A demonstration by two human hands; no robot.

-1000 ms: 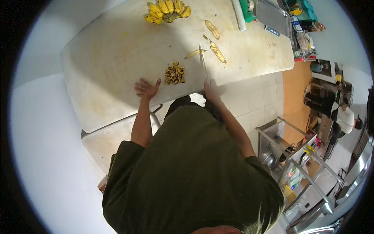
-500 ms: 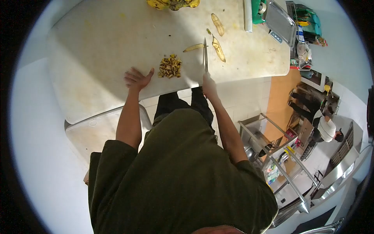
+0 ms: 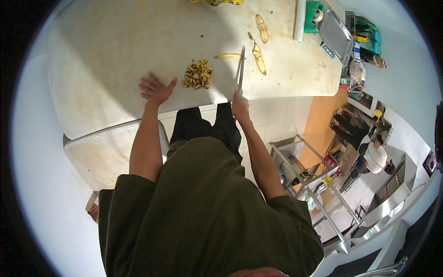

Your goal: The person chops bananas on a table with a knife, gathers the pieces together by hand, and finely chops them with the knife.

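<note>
My right hand (image 3: 240, 107) grips the handle of a long knife (image 3: 241, 70), its blade pointing away from me over the table's near edge. My left hand (image 3: 157, 89) is open, fingers spread, at the table surface; whether it presses down I cannot tell. Between the hands lies a pile of chopped banana pieces (image 3: 198, 75), yellow and dark. A thin strip of peel (image 3: 228, 56) reaches behind the blade. Right of the knife are a banana peel (image 3: 259, 58) and, farther off, another peel piece (image 3: 262, 28).
The pale table (image 3: 115, 55) spans the front. Bananas (image 3: 218, 2) sit at its far edge. At the far right are a white roll (image 3: 299, 21), a green object (image 3: 313, 18) and a scale with a metal tray (image 3: 336, 30). A metal rack (image 3: 318, 194) stands behind right; another person (image 3: 369, 154) is beyond.
The view has shifted slightly, so the bananas now show less at the top. My right hand still holds the knife, tilted a little more; my left hand remains spread.
</note>
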